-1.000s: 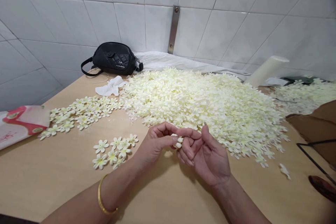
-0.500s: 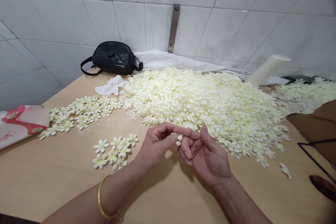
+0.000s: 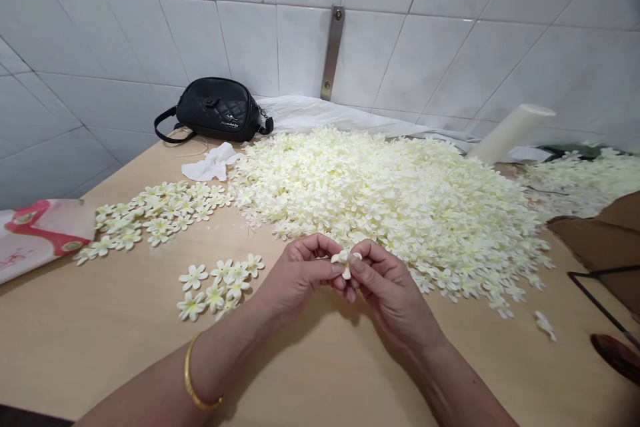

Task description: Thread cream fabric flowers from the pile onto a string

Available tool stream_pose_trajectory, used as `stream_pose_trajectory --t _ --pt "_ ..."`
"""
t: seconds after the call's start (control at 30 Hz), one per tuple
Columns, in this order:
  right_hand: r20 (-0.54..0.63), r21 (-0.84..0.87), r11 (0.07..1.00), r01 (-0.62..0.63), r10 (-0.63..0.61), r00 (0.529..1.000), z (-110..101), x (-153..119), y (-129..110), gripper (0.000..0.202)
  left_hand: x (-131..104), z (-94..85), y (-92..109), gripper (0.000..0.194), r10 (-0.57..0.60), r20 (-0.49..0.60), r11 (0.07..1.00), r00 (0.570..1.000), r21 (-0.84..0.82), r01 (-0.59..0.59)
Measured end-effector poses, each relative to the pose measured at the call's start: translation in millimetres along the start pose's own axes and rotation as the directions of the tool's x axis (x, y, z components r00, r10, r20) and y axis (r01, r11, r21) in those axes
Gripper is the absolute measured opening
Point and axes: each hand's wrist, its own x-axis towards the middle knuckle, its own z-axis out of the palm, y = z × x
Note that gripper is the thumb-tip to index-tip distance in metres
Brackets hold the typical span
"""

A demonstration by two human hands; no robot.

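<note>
A small cream-white artificial flower (image 3: 346,259) is pinched between both hands above the front of the table. My left hand (image 3: 303,270) grips its left side with thumb and fingers, a gold bangle on that wrist. My right hand (image 3: 393,290) is closed on its right side, thumb uppermost. Just behind the hands rises a large pile of the same flowers (image 3: 370,180). To the left of my left hand lies a small group of flowers (image 3: 215,293), face up with yellow centres. Part of the held flower is hidden by the fingers.
More flowers (image 3: 165,207) spread at the left beside a pink-and-white bag (image 3: 45,233). A black bag (image 3: 215,110) and a crumpled tissue (image 3: 213,162) sit behind. A white roll (image 3: 513,133) leans at the back right. Brown cardboard (image 3: 605,247) and a loose flower (image 3: 544,325) are at the right.
My right hand has turned from palm up with its thumb raised to a pinch on the flower. The flower now shows more between both hands. My left hand has barely moved.
</note>
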Motion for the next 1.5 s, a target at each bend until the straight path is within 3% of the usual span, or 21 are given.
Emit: stream_pose_trajectory --t 0.27,0.37,0.5,0.6,0.7,0.83,0.93,1.03,1.1,1.33,1.5 --pt "0.033 0.206 0.978 -0.041 0.035 0.999 -1 -1 4 0.02 4 -9.7 0 0.021 -0.147 0.083 0.973 0.986 -0.166 0.159" --pt "-0.03 0.063 0.998 0.003 -0.001 1.0 -1 -1 2 0.021 5 -10.3 -1 0.02 -0.119 0.033 0.986 0.992 -0.115 0.122" --pt "-0.065 -0.219 0.972 0.087 -0.104 0.992 3 -1 0 0.015 7 -6.5 -1 0.015 0.022 -0.085 0.987 0.996 0.163 -0.008" --pt "-0.077 -0.262 0.963 0.062 -0.085 0.993 6 -2 0 0.014 5 -1.6 0 0.017 0.079 -0.076 0.955 0.994 0.29 -0.053" --pt "-0.106 -0.302 0.952 0.043 -0.079 0.991 6 -2 3 0.02 3 1.6 -1 0.017 0.085 -0.052 0.953 0.995 0.294 -0.066" --pt "-0.179 -0.352 0.936 0.028 -0.097 0.979 3 0 10 0.027 4 0.5 -5 0.028 0.025 -0.057 0.985 0.998 0.173 -0.015" --pt "-0.255 -0.332 0.943 0.036 -0.126 0.959 -2 1 13 0.031 6 -2.3 -6 0.034 -0.054 -0.079 0.998 0.995 -0.046 0.05" --pt "-0.306 -0.303 0.952 0.037 -0.134 0.943 -6 3 13 0.029 9 -6.0 -1 0.026 -0.125 -0.077 0.949 0.989 -0.301 0.097" --pt "-0.315 -0.273 0.961 0.048 -0.136 0.939 -7 4 13 0.028 10 -8.7 2 0.032 -0.158 -0.039 0.91 0.987 -0.394 0.131" --pt "-0.286 -0.269 0.96 0.075 -0.154 0.946 -8 5 15 0.026 12 -14.3 4 0.039 -0.174 -0.008 0.879 0.985 -0.451 0.152" --pt "-0.269 -0.298 0.952 0.07 -0.154 0.951 -8 3 15 0.025 11 -14.3 2 0.032 -0.157 -0.021 0.898 0.987 -0.419 0.134"
